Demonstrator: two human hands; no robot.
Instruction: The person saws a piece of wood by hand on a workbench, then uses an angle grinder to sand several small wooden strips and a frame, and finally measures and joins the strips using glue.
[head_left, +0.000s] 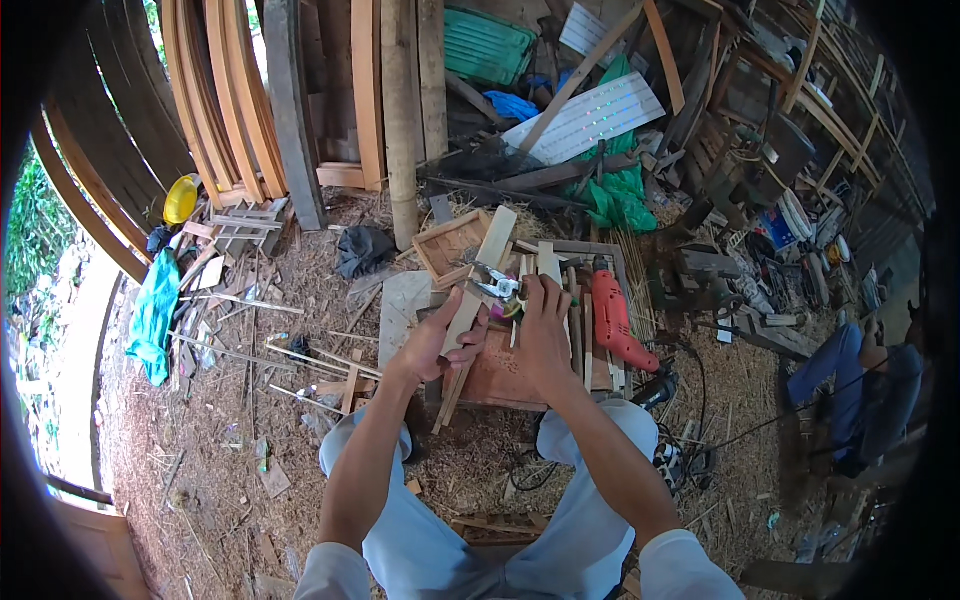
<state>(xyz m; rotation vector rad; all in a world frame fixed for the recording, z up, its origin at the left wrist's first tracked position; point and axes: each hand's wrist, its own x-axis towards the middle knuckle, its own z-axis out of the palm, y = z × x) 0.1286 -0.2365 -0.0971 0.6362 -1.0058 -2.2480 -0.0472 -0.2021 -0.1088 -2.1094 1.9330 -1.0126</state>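
Note:
My left hand point(432, 342) is closed around a narrow pale wooden strip point(463, 322), held slanting over the low work board. My right hand point(543, 325) is bent down over small things at the middle of the board, its fingertips partly hidden; what they grip I cannot make out. Between the hands sits a shiny metal tool point(497, 285), its kind unclear. Beyond it a light wooden piece point(497, 237) slants up. A red power drill point(618, 320) lies to the right of my right hand, and a hammer-like handle point(574, 310) lies between them.
The reddish-brown work board point(505, 370) stands before my knees, with a small wooden frame point(450, 245) at its far side. Thin sticks point(315, 360) and shavings litter the ground. A bamboo post point(402, 130) rises ahead. At right, another person's legs point(830, 375) show near a black cable point(705, 400).

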